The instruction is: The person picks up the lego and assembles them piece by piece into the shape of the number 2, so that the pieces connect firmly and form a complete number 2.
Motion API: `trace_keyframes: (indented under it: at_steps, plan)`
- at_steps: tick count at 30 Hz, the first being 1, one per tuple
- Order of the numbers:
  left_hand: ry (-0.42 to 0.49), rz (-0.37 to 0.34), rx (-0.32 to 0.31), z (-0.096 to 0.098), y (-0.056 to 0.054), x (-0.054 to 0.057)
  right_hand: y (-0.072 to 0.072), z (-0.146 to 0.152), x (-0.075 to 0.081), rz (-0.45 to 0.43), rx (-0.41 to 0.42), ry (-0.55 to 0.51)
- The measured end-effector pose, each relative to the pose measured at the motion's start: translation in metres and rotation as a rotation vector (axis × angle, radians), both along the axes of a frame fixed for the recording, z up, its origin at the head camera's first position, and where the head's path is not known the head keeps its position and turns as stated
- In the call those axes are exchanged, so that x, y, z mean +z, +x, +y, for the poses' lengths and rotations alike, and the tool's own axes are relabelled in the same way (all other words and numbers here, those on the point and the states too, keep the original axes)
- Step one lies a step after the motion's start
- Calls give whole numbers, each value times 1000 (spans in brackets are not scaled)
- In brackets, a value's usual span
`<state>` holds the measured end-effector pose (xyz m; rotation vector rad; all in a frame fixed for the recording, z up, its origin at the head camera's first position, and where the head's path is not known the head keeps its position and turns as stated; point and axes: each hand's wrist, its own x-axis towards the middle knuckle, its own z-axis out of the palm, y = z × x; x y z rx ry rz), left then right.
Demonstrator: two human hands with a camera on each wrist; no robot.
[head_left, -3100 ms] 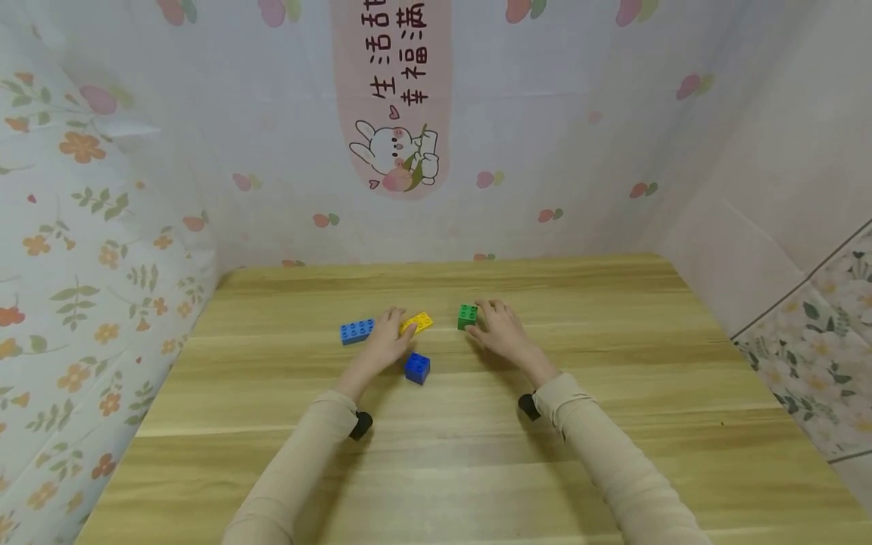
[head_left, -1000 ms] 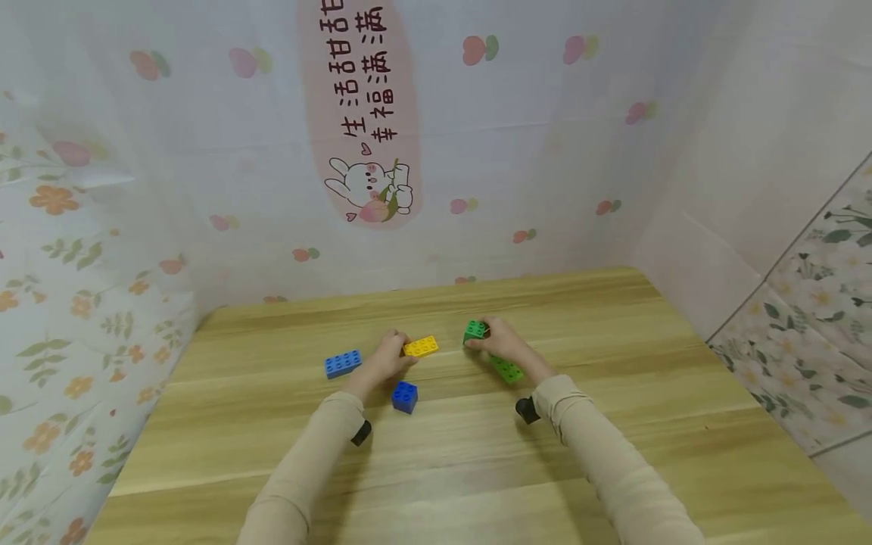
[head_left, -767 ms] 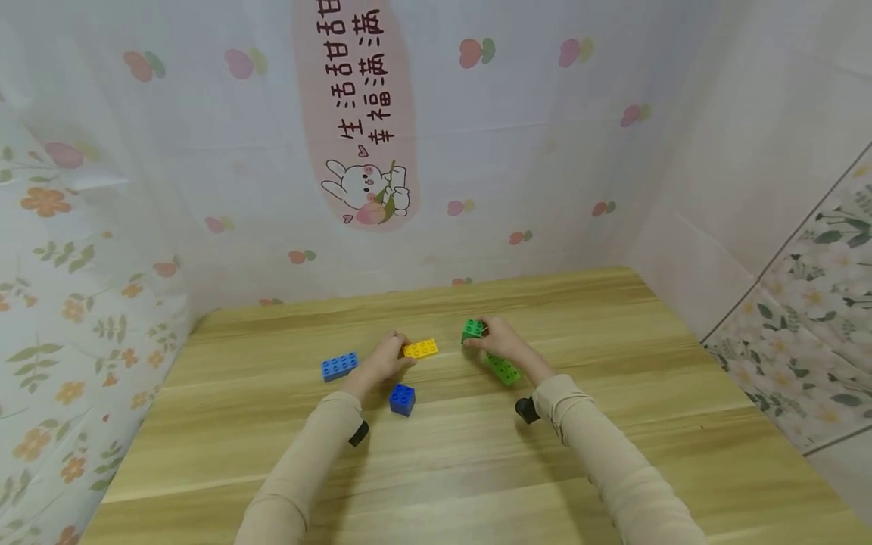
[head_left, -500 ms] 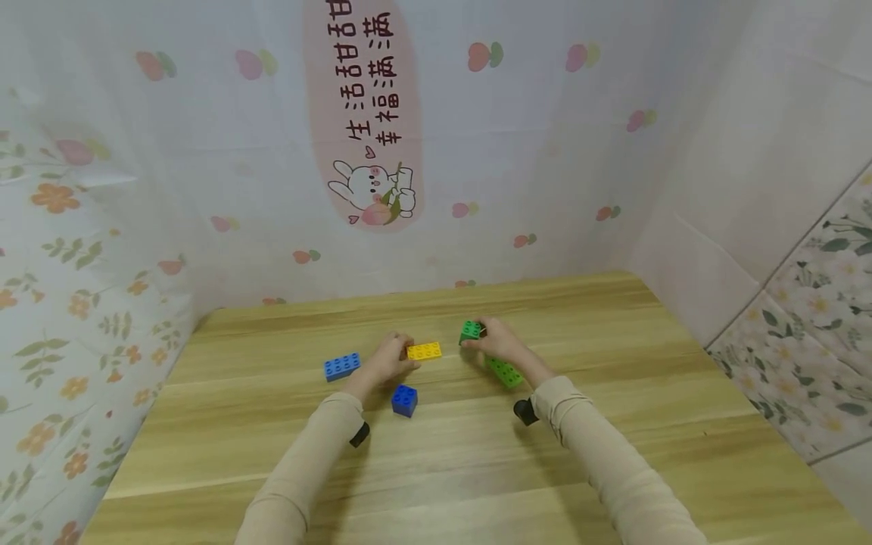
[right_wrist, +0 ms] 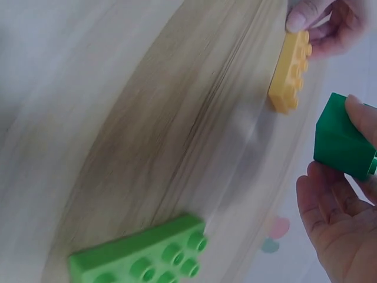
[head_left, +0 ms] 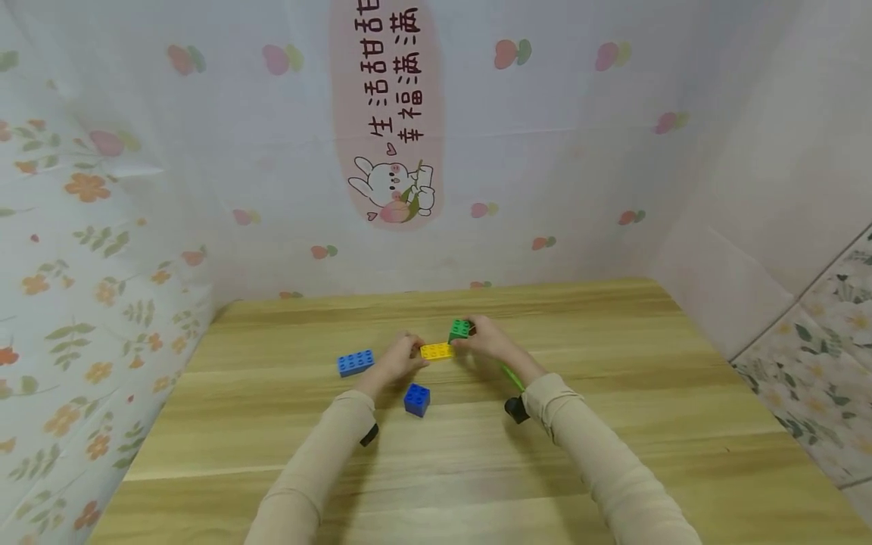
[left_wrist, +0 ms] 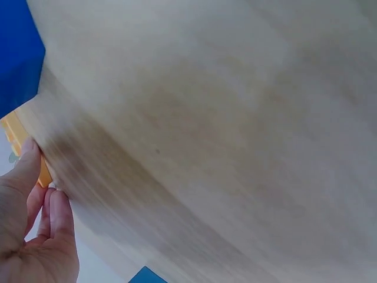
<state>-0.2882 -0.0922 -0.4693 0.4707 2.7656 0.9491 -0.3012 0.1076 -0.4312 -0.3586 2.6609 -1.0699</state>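
Observation:
At the middle of the table, my left hand pinches the left end of a flat yellow toy brick between thumb and fingers; studs face up. My right hand grips a green square toy brick by its sides. In the right wrist view this green brick is held off the table, apart from the yellow brick. From the head view, it overlaps the yellow brick's right end. The left wrist view shows the thumb on the yellow brick, part of which is cut off.
A dark blue square brick stands in front of the left hand. Left of that hand lies a longer blue brick. A light green brick lies under the right wrist, mostly hidden in the head view. Patterned cloth hangs behind the wooden table.
My right hand has brought the green brick left, closer to the yellow one. Earlier the yellow brick lay slanted; it now lies nearly straight across. The head view has shifted slightly.

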Motion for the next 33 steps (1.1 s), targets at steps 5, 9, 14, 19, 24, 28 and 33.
trace_keyframes:
  at_steps: [5, 9, 14, 19, 24, 28, 33]
  plan:
    - [7, -10, -7, 2, 0, -2, -2, -8, -2, 3, 28, -2]
    - [11, -14, -10, 3, 0, -4, -4, -14, -3, 15, 47, 13]
    - [2, -14, -8, 4, -1, -3, -6, -22, -2, 17, 81, -5]
    - [-29, -8, -6, 3, -2, 0, -9, -31, -3, 16, 114, -20]
    - [-28, -18, 13, 1, -3, -1, -11, -39, -6, 19, 140, -35]
    - [-9, -38, 27, 0, -3, -2, -13, -42, -8, 10, 147, -38]
    - [24, -73, 50, -1, -4, -3, -16, -44, -10, 17, 160, -39]
